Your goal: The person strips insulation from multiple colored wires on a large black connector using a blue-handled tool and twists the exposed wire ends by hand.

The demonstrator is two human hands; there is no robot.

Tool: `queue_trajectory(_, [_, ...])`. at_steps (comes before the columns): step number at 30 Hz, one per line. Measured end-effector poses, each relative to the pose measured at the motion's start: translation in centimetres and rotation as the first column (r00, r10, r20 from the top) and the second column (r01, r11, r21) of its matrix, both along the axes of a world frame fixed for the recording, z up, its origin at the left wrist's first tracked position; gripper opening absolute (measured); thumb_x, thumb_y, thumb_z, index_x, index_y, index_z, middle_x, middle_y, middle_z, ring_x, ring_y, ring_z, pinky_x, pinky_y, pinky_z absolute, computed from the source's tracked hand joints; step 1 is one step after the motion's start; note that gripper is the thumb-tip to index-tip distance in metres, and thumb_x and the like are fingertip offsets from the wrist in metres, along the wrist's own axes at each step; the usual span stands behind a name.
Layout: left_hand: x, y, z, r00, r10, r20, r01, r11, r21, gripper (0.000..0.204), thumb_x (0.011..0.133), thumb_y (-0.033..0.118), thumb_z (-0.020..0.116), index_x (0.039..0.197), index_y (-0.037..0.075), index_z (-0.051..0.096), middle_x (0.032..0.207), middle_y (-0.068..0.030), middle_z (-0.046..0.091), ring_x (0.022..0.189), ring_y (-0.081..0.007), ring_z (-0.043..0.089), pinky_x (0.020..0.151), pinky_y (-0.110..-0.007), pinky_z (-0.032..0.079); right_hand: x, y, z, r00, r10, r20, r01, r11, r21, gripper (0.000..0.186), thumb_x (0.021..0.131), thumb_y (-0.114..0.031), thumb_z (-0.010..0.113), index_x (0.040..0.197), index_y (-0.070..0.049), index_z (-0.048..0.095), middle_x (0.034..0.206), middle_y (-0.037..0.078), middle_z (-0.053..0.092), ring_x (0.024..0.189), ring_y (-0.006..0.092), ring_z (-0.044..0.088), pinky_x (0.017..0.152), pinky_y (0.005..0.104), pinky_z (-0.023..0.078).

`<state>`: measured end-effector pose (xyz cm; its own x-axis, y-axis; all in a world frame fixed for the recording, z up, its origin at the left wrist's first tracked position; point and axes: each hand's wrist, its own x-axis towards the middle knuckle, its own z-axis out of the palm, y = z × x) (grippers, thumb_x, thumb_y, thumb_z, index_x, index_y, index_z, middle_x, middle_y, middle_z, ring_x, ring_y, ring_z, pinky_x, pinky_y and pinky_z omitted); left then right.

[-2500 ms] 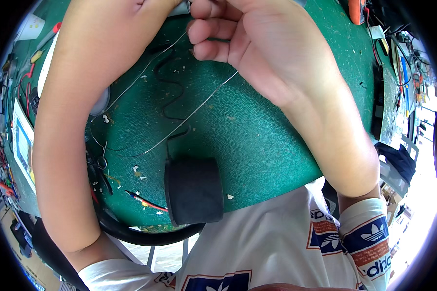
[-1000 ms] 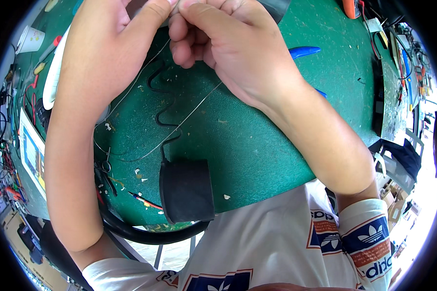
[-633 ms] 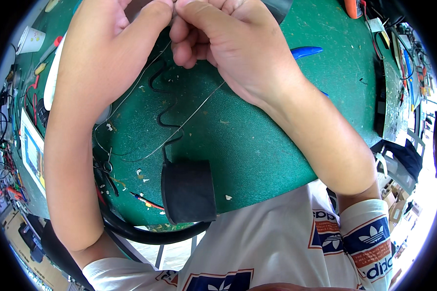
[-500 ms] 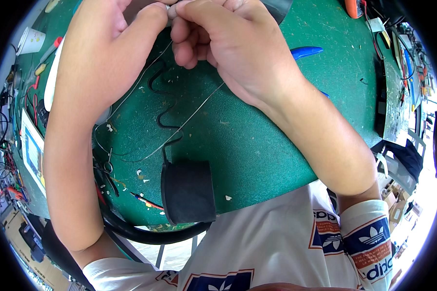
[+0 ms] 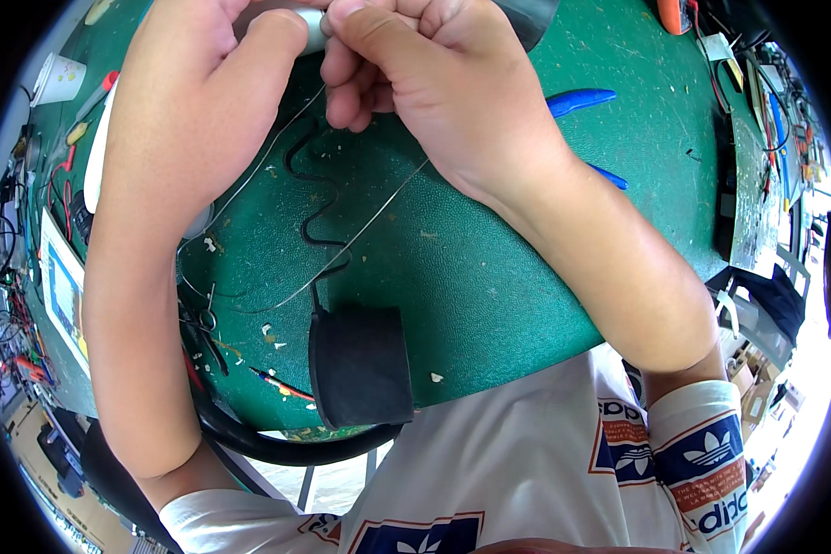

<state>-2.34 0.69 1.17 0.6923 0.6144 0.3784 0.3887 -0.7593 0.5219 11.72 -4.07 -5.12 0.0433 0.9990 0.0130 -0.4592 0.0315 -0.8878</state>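
Green mat (image 5: 489,268) over the worktop, textured, flecked with pale scraps (image 5: 436,377). Both hands at the upper edge of view, close together. Left hand (image 5: 217,69): thumb bent beside a pale, shiny piece (image 5: 315,35); fingers mostly out of frame, so cannot tell whether it grips. Right hand (image 5: 434,78): fingers curled, thumb drawn in toward the forefinger right by the same piece; contents of the pinch hidden, cannot tell what is grasped. Pale piece sits between the two hands, cut off by the upper edge, kind unclear. Thin silvery wire (image 5: 365,231) loops across the mat below them, one run passing up toward the left thumb, the other disappearing at the right wrist. Wavy black cord (image 5: 319,242) leads down to a black cylinder (image 5: 360,367) near the front edge. Blue handles (image 5: 584,100) show on either side of the right forearm. Dark grey object (image 5: 529,18) just beyond the right hand. Far left: white cup (image 5: 58,79); lower down, a flat panel (image 5: 63,282) with a bluish picture, near the left forearm.
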Motion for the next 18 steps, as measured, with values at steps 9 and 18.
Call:
queue_trajectory(9, [-0.2, 0.5, -0.1, 0.998, -0.038, 0.042, 0.039, 0.999, -0.032, 0.024, 0.082, -0.002, 0.052, 0.095, -0.006, 0.073, 0.11, -0.0275, 0.069, 0.135, -0.0398, 0.052, 0.112, -0.044, 0.039, -0.1, 0.1, 0.2, 0.987, -0.027, -0.156, -0.006, 0.978, -0.209, 0.016, 0.104, -0.016, 0.058, 0.091, -0.006, 0.06, 0.078, 0.004, 0.066, 0.063, 0.0125, 0.063, 0.059, 0.0252, 0.051])
queue_trajectory(18, [-0.3, 1.4, 0.1, 0.976, -0.093, 0.197, 0.128, 0.977, -0.171, 0.023, 0.08, -0.008, 0.052, 0.094, -0.007, 0.07, 0.115, -0.0286, 0.065, 0.133, -0.0378, 0.056, 0.104, -0.039, 0.045, 0.3, 0.0, 0.3, 0.988, 0.079, -0.136, -0.098, 0.986, -0.135, 0.018, 0.105, -0.016, 0.055, 0.095, -0.004, 0.063, 0.083, 0.006, 0.069, 0.067, 0.0141, 0.065, 0.061, 0.0259, 0.05])
